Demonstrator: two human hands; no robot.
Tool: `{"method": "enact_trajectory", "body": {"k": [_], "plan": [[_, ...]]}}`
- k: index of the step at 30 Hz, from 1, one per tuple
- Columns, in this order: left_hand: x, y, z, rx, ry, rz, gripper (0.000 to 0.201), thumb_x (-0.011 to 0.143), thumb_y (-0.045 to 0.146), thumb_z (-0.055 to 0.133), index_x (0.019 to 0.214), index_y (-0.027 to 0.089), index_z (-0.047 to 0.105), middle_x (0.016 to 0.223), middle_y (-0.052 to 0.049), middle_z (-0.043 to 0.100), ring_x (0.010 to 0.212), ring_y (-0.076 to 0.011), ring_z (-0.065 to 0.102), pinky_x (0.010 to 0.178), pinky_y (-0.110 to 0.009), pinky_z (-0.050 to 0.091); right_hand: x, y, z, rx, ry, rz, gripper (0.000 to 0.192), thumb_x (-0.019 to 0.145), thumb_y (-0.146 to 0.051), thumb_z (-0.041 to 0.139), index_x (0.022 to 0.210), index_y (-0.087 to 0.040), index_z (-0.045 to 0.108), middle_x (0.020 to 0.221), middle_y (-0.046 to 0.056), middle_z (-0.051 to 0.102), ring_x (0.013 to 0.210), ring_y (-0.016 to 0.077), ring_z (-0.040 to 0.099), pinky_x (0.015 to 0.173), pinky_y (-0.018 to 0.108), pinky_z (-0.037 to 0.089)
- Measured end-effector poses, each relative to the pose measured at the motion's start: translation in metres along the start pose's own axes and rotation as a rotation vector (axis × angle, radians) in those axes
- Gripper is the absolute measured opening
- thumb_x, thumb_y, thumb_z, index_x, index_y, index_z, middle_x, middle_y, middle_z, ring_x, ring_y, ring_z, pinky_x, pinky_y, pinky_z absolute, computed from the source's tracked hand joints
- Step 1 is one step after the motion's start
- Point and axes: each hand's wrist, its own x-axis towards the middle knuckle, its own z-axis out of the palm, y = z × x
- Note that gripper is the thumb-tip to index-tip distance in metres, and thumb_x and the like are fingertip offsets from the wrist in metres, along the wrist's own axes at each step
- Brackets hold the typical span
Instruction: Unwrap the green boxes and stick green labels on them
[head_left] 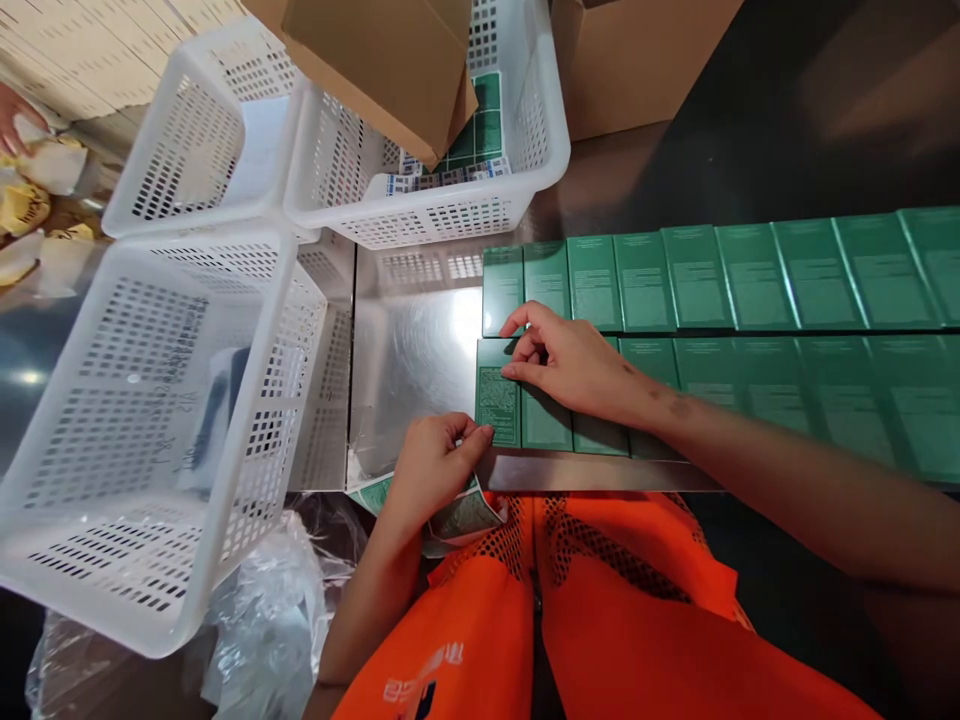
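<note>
My right hand (574, 362) presses its fingertips flat on the green box (498, 395) at the left end of the front row, by the surface's (412, 350) front edge. My left hand (433, 465) pinches a label sheet (465, 515) at that box's front corner.

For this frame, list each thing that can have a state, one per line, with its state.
Green boxes: closed, lying flat in two rows on the metal table.
Leftmost front box: flat, pressed by the right hand.
Label sheet: curled, pinched in the left hand.
Near basket: upright, nearly empty.
Far right basket: holds green packs.
Cardboard box: open flaps.
</note>
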Motion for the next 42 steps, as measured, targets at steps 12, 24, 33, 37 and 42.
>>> {"method": "enact_trajectory", "body": {"k": [12, 24, 33, 37, 42], "plan": [[-0.002, 0.012, 0.002, 0.220, 0.035, -0.019, 0.039, 0.084, 0.045, 0.051, 0.053, 0.024, 0.041, 0.050, 0.003, 0.041, 0.054, -0.0161, 0.038, 0.056, -0.029, 0.024, 0.002, 0.005, 0.010, -0.200, 0.202, -0.052, 0.048, 0.072, -0.020, 0.084, 0.109, -0.023, 0.054, 0.099, 0.002, 0.064, 0.075, 0.0174, 0.057, 0.067, 0.032, 0.041], [-0.019, 0.012, -0.012, 0.031, 0.540, -0.003, 0.052, 0.086, 0.054, 0.059, 0.050, 0.023, 0.038, 0.046, 0.005, 0.039, 0.049, -0.0125, 0.038, 0.052, -0.027, 0.031, -0.023, -0.022, 0.004, 0.207, 0.076, -0.053, 0.028, 0.089, -0.036, 0.068, 0.109, -0.022, 0.055, 0.096, 0.005, 0.066, 0.080, 0.0185, 0.063, 0.072, 0.034, 0.050], [-0.017, 0.029, -0.035, -0.363, 0.763, 0.191, 0.050, 0.085, 0.068, 0.063, 0.066, 0.021, 0.061, 0.058, 0.002, 0.059, 0.055, -0.0127, 0.053, 0.057, -0.026, 0.046, -0.075, -0.020, 0.059, 0.635, 0.140, 0.020, 0.048, 0.079, -0.033, 0.079, 0.118, -0.027, 0.052, 0.086, -0.003, 0.064, 0.071, 0.0156, 0.064, 0.061, 0.027, 0.051], [-0.025, 0.022, -0.044, -0.556, 0.248, 0.166, 0.045, 0.063, 0.052, 0.089, 0.091, 0.019, 0.077, 0.081, -0.004, 0.076, 0.071, -0.0203, 0.069, 0.069, -0.032, 0.057, -0.069, -0.014, 0.052, 0.541, 0.398, -0.076, 0.042, 0.077, -0.033, 0.084, 0.111, -0.027, 0.059, 0.115, 0.005, 0.062, 0.085, 0.0188, 0.066, 0.068, 0.032, 0.058], [-0.038, 0.024, -0.040, -0.603, 0.249, 0.149, 0.022, 0.068, 0.032, 0.089, 0.083, 0.020, 0.081, 0.081, -0.004, 0.080, 0.070, -0.0191, 0.070, 0.068, -0.030, 0.058, -0.066, -0.026, 0.038, 0.152, 0.532, -0.360, 0.026, 0.083, -0.031, 0.082, 0.107, -0.028, 0.072, 0.110, 0.006, 0.067, 0.107, 0.0262, 0.063, 0.093, 0.045, 0.054]]}}
